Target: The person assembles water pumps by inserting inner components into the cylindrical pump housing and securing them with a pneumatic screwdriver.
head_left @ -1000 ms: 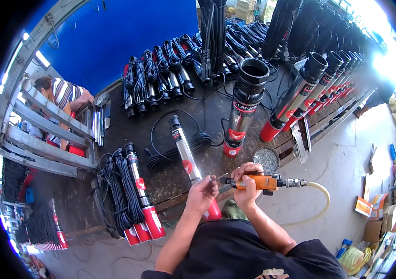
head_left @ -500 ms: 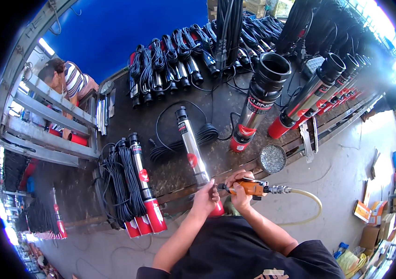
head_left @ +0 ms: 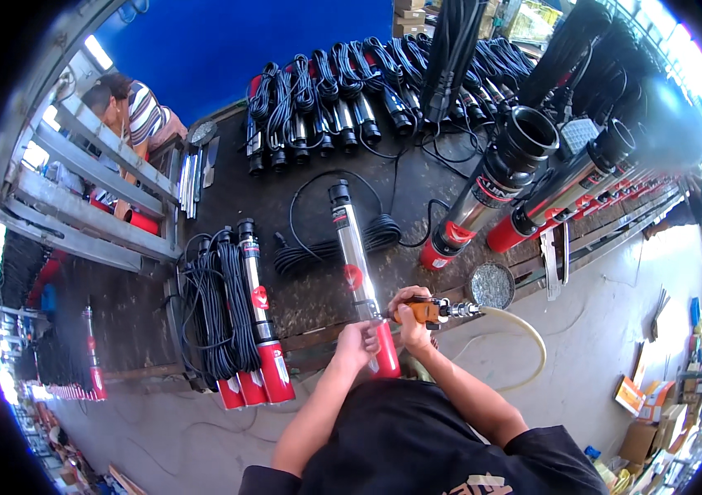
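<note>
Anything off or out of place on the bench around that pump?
Nothing stands out. The left hand steadies the steel-and-red pump lying on the dark bench; the right hand holds the orange air tool against it. Its black cable lies coiled alongside.

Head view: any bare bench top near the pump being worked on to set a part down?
Bare dark bench top lies between the steel pump with a red base, gripped by the left hand, and the cable-wrapped pumps. A smaller patch sits between it and the round metal dish. The back row of black-cabled pumps is crowded.
</note>
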`<state>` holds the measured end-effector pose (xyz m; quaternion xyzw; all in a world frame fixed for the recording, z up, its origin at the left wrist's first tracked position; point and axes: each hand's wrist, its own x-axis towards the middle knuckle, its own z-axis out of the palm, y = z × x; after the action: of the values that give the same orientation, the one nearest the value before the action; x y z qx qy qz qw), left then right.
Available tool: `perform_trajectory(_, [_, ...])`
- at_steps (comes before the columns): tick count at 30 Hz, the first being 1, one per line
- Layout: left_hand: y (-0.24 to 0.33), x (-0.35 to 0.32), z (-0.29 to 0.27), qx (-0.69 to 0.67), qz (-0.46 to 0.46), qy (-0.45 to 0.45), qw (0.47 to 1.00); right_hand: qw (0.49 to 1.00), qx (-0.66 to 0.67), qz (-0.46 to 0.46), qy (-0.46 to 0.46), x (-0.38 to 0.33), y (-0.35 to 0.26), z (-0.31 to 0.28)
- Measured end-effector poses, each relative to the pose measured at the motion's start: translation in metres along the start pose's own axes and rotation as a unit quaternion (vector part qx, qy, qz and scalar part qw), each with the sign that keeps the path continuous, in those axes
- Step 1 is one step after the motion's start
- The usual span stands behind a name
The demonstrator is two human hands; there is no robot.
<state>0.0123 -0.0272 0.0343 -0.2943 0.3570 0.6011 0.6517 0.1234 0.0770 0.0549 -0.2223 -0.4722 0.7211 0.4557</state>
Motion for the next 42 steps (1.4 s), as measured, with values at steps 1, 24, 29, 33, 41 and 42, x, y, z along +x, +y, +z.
perform_trajectory(1, [0.0, -0.004, -0.002, 0.012, 0.014, 0.013, 1.0, 1.0, -0.005, 0.003, 0.0, 0.0, -0.002, 0.001])
perform_trajectory(24, [0.065, 0.031, 0.009, 0.448, 0.181, 0.022, 0.875, 1.0, -0.021, -0.016, -0.007, 0.006, 0.009, -0.004])
perform_trajectory(29, [0.047, 0.065, -0.017, 0.517, 0.316, 0.108, 0.788, 0.997, -0.043, 0.014, 0.055, 0.005, -0.004, -0.006])
perform_trajectory(33, [0.009, 0.023, 0.02, 0.639, 0.329, 0.316, 0.619, 0.99, -0.111, -0.053, 0.065, 0.019, 0.005, -0.03])
perform_trajectory(41, [0.0, 0.015, -0.084, 0.217, 0.316, 0.157, 0.91, 0.95, -0.302, -0.073, -0.031, 0.043, 0.052, -0.049])
perform_trajectory(42, [0.004, 0.001, -0.081, 0.117, 0.303, 0.115, 0.939, 0.951, -0.299, -0.077, -0.009, 0.043, 0.055, -0.042])
